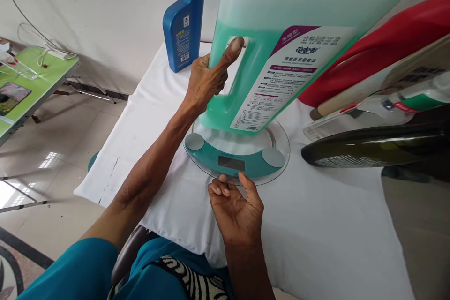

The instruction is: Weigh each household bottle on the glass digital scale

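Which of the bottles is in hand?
The large translucent jug of green liquid, its handle gripped by the left hand. The blue bottle, red container and dark glass bottle are untouched.

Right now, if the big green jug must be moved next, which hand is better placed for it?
Probably the left hand: it grips the side of the green jug. The right hand is at the near edge of the glass scale, apart from the jug.

Grn jug (260,51) w/ purp-wht label (281,75)
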{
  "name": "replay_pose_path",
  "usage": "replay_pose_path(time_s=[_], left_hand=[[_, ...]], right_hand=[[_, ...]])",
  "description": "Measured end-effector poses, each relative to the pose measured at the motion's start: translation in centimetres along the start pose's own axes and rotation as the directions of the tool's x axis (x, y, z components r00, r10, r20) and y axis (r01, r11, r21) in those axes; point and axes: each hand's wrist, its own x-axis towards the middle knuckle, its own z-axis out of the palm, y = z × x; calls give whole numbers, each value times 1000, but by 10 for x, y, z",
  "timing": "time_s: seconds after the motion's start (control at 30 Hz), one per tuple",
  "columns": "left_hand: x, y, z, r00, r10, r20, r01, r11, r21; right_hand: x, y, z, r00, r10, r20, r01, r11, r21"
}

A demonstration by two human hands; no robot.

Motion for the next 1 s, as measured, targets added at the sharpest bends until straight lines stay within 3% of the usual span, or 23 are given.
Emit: replay_pose_path(time_s=[0.27, 0.63, 0.87, 1.0], left_hand=[[-1, 2, 2, 999, 29, 37, -31, 998, 58], [-6, 6, 2, 987, 106, 124, -123, 983, 139], [-9, 3, -2, 995, 69, 72, -75, 993, 94], [-12, 2, -5, 992, 88, 90, -98, 990, 104]], right_hand=[[0, 0, 4, 999, 17, -44, -17, 1000, 1], [-8, 0, 4, 1000, -18, 16, 19, 999, -27], [-27, -2, -14, 996, -79, -38, 63, 948, -312], [-34, -9, -28, 997, -76, -1, 68, 896, -438]])
